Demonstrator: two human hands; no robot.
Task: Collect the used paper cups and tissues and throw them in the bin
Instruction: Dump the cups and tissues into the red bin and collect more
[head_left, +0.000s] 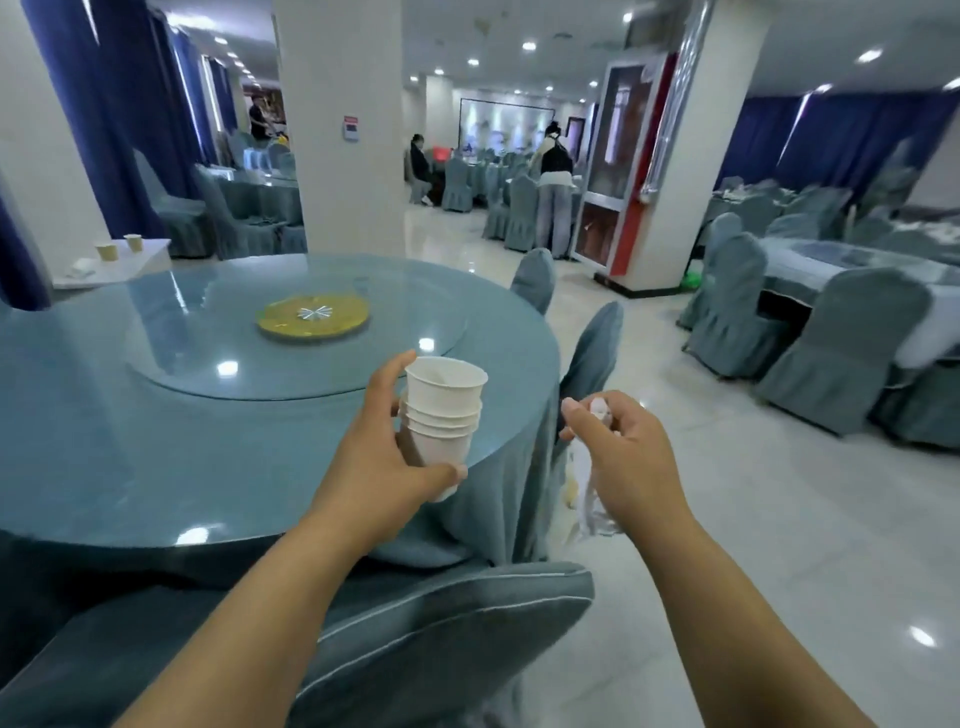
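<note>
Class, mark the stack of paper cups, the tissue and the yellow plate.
stack of paper cups (447, 396): head view, top cup's wall.
tissue (587, 504): head view, hanging part.
yellow plate (280, 317): head view, left rim.

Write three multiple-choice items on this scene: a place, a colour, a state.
1. Where do the two tan cups stand?
A. On the round table
B. On the floor
C. On the white side table

2. What colour is the disc at the turntable's centre?
A. Yellow
B. Red
C. Black

3. What is the left hand doing?
A. Lying flat on the table
B. Gripping the stack of white cups
C. Hanging idle

Answers: 1 C, both stand on its top; 2 A, it shows yellow; 3 B, fingers and thumb wrap the stack.
</note>
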